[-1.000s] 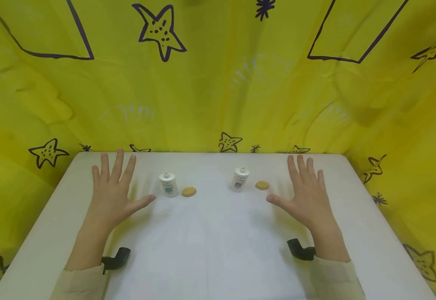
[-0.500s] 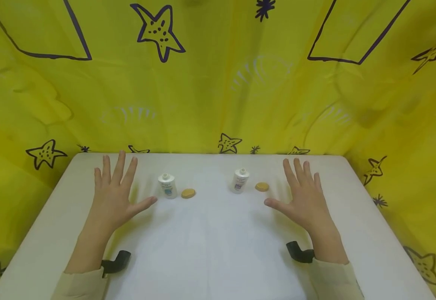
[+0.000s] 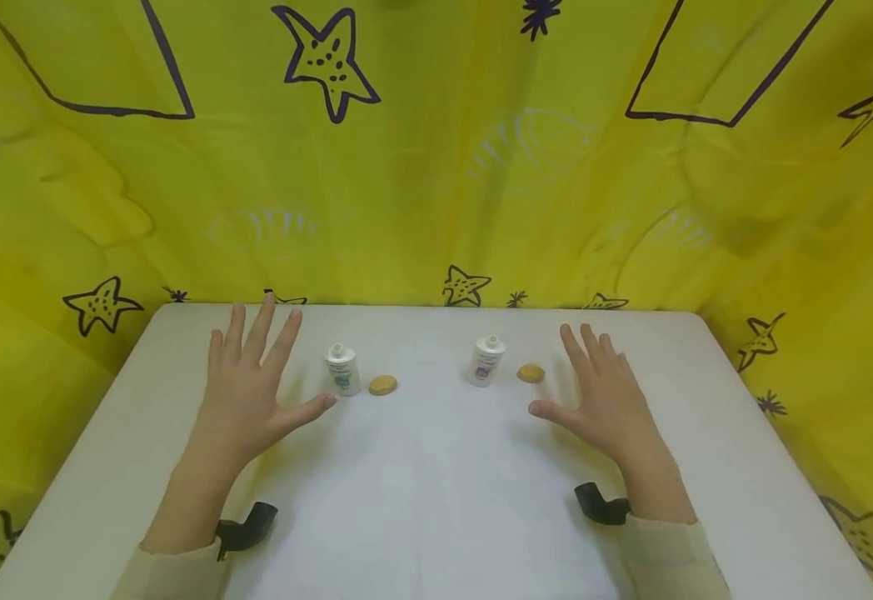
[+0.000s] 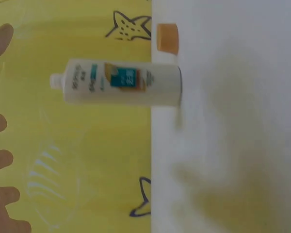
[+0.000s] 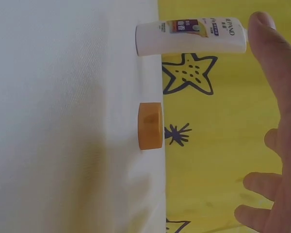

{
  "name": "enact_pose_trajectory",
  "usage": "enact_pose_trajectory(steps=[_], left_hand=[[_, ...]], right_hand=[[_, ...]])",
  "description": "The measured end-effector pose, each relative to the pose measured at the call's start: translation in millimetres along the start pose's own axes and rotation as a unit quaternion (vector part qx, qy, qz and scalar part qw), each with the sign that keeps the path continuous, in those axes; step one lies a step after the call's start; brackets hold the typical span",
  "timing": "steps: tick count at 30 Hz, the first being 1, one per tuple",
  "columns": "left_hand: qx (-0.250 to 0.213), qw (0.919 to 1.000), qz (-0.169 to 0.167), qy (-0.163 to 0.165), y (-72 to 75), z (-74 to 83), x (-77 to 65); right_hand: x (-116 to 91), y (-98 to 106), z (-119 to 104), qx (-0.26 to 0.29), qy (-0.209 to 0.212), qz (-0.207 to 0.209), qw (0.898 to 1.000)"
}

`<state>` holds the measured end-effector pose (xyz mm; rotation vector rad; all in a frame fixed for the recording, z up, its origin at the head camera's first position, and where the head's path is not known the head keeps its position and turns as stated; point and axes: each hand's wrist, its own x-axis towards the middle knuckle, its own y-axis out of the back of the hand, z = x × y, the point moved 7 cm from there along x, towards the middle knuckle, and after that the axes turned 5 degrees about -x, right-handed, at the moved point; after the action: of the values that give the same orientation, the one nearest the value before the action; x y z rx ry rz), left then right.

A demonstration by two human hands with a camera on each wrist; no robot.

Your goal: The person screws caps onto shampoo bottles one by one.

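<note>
Two white bottles without caps stand upright on the table. The left bottle [image 3: 342,371] has a teal label patch [image 4: 123,77], and a gold-orange cap [image 3: 383,384] lies just right of it. A purple patch marks the right bottle [image 3: 486,362], with a second gold-orange cap [image 3: 531,372] to its right. My left hand [image 3: 245,400] hovers left of its bottle, fingers spread, thumb tip close to the bottle's base in the head view. Fingers straight and apart, my right hand [image 3: 609,400] hovers right of the second cap. Both hands hold nothing.
A white cloth covers the table [image 3: 421,500]. Yellow curtains [image 3: 406,167] with drawn stars and fish hang behind its back edge and at both sides. Each wrist wears a black camera mount, such as the left mount [image 3: 249,527].
My left hand has shifted right, its thumb nearer the left bottle. My right hand has turned slightly and moved a little inward. The bottles and caps stay in place; the head view shifts slightly.
</note>
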<state>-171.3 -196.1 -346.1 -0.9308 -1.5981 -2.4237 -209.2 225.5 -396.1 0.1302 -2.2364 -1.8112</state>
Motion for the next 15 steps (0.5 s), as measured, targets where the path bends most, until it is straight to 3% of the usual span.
enact_pose_trajectory(steps=[8, 12, 15], left_hand=[[-0.070, 0.9937, 0.040, -0.078, -6.9, 38.6, 13.2], [-0.108, 0.9898, 0.016, -0.091, -19.0, 50.8, 16.8], [-0.142, 0.9863, -0.024, -0.081, -31.9, 58.1, 18.3]], right_hand=[[7, 1, 7, 0.025, 0.003, -0.012, 1.000], [10, -1, 8, 0.034, 0.001, -0.029, 0.999], [11, -4, 10, 0.037, -0.002, -0.044, 0.998]])
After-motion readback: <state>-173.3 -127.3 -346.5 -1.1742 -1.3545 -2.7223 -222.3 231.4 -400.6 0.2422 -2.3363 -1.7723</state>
